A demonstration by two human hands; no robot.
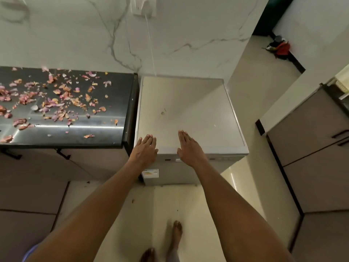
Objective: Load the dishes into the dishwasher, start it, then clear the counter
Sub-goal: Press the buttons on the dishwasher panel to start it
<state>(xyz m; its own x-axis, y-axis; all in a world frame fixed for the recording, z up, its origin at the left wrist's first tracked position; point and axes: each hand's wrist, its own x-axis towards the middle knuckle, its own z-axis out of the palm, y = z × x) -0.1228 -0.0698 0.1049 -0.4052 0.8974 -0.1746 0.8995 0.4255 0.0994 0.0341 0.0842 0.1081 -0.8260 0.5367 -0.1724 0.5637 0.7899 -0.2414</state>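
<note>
Left hand: the left hand [144, 150] is stretched out flat, its fingers [149, 138] straight and held together, holding nothing; whether they touch the surface under them I cannot tell
Right hand: the right hand [188, 148] reaches out the same way, fingers [182, 134] straight and side by side, holding nothing
Dishwasher: the dishwasher [188, 110] stands directly under and beyond both sets of fingertips; its pale top spreads away past them towards the wall, and its front edge runs beneath the knuckles and wrists; its door looks closed
Label: a small sticker [150, 173] sits on the dishwasher front, below the left wrist
Tabletop: the dark tabletop [105, 129] lies just to the left of the left fingers, its edge right beside the dishwasher
Peels: pink and orange onion peels [56, 99] are scattered over the tabletop, well to the left of the left fingers and further back
Wall: the marbled wall [170, 35] rises beyond the fingertips, behind the dishwasher
Cable: a white cable [151, 48] runs down the wall towards the back of the dishwasher
Floor: the person's bare feet [176, 235] stand on the pale floor, nearer than the wrists
</note>
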